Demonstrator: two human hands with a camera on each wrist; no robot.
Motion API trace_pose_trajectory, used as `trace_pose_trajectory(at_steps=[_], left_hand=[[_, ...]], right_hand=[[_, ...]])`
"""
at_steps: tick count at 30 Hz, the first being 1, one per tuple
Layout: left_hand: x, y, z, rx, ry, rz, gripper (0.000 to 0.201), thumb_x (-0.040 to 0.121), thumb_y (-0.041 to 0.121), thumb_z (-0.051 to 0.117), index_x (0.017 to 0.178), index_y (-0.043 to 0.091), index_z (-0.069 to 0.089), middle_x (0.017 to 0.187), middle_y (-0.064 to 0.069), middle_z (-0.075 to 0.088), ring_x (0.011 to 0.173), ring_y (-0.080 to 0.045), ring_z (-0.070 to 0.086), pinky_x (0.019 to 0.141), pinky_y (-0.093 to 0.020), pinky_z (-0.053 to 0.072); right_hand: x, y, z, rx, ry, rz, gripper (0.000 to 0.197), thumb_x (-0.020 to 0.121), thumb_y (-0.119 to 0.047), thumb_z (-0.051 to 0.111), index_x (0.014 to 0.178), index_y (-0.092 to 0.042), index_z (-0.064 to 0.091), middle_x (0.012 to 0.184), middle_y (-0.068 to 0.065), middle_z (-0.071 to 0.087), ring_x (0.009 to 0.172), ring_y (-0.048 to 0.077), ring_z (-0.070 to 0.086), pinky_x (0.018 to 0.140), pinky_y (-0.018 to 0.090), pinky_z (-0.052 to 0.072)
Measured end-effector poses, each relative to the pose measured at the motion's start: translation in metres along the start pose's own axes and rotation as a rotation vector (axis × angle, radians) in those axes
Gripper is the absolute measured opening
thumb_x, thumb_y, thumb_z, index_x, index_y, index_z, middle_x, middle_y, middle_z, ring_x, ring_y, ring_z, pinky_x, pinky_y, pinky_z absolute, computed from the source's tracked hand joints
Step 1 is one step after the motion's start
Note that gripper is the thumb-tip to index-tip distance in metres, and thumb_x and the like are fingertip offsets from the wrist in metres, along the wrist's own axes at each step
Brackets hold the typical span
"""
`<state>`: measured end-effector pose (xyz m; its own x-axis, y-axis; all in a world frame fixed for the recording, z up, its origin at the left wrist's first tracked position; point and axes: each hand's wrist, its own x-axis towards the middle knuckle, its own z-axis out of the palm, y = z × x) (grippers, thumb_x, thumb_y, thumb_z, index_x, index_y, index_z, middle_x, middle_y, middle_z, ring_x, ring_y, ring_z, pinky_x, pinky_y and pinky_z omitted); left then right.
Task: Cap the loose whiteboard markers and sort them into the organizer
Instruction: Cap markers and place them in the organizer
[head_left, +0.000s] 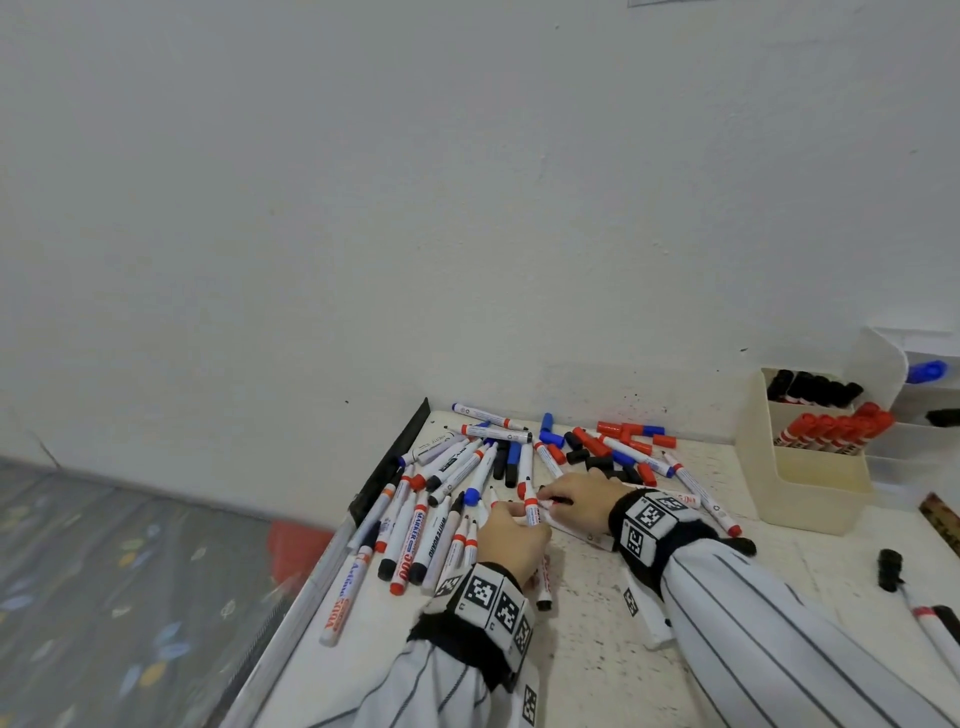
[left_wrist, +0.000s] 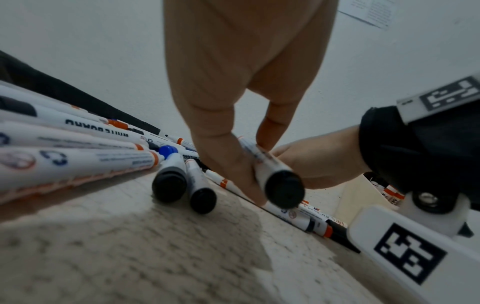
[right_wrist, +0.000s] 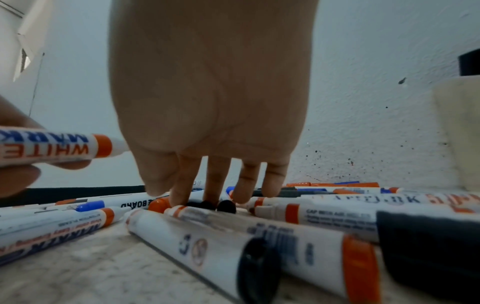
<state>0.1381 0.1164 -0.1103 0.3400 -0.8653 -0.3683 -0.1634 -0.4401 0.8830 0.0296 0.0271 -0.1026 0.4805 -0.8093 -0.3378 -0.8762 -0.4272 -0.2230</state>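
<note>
My left hand (head_left: 527, 522) pinches a white marker (head_left: 530, 503) with a red band between thumb and fingers; in the left wrist view its black end (left_wrist: 284, 190) points at the camera, and the left hand (left_wrist: 255, 170) holds it just above the table. My right hand (head_left: 550, 501) reaches left beside it with straight fingers. Its fingertips (right_wrist: 179, 200) touch the pile of loose markers (head_left: 447, 499) and hold nothing. Loose red, blue and black caps (head_left: 613, 441) lie behind. The cream organizer (head_left: 810, 488) holds black-capped (head_left: 815, 389) and red-capped markers (head_left: 831, 431).
A white organizer section (head_left: 914, 431) with a blue marker (head_left: 927, 371) stands at the far right against the wall. Two markers (head_left: 930, 618) and a ruler (head_left: 940, 519) lie at the right. The table's left edge (head_left: 311, 597) drops off to the floor.
</note>
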Motion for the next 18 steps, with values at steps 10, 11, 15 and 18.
trace_pose_trajectory(at_steps=[10, 11, 15, 18], left_hand=[[-0.001, -0.004, 0.009, 0.043, -0.100, 0.058, 0.031, 0.088, 0.010, 0.054, 0.117, 0.019, 0.050, 0.102, -0.002, 0.059, 0.074, -0.010, 0.058, 0.060, -0.019, 0.046], [-0.002, -0.003, 0.013, 0.044, -0.124, 0.056, 0.032, 0.088, 0.009, 0.055, 0.118, 0.019, 0.050, 0.101, -0.001, 0.059, 0.074, -0.010, 0.058, 0.060, -0.018, 0.047], [-0.011, 0.006, 0.028, 0.072, -0.182, 0.043, 0.035, 0.088, 0.013, 0.059, 0.122, 0.018, 0.052, 0.112, -0.003, 0.061, 0.091, -0.015, 0.060, 0.065, -0.022, 0.049], [-0.017, 0.009, 0.040, 0.096, -0.203, 0.077, 0.029, 0.090, 0.014, 0.056, 0.119, 0.016, 0.055, 0.095, 0.000, 0.061, 0.076, -0.011, 0.059, 0.056, -0.019, 0.047]], right_hand=[[-0.020, 0.020, -0.012, 0.475, 0.512, -0.026, 0.021, 0.092, -0.005, 0.049, 0.107, -0.015, 0.059, 0.109, 0.000, 0.057, 0.094, 0.011, 0.052, 0.082, 0.019, 0.039], [-0.024, 0.023, -0.015, 0.494, 0.501, -0.010, 0.021, 0.094, -0.006, 0.046, 0.110, -0.015, 0.056, 0.105, -0.001, 0.055, 0.086, 0.009, 0.051, 0.077, 0.018, 0.040], [-0.047, 0.040, -0.022, 0.465, 0.441, 0.031, 0.016, 0.099, -0.021, 0.039, 0.105, -0.018, 0.053, 0.092, -0.003, 0.053, 0.083, 0.013, 0.052, 0.070, 0.022, 0.039], [-0.068, 0.052, -0.022, 0.462, 0.451, -0.010, 0.022, 0.098, -0.026, 0.042, 0.079, -0.024, 0.052, 0.076, -0.005, 0.052, 0.072, 0.013, 0.050, 0.060, 0.018, 0.035]])
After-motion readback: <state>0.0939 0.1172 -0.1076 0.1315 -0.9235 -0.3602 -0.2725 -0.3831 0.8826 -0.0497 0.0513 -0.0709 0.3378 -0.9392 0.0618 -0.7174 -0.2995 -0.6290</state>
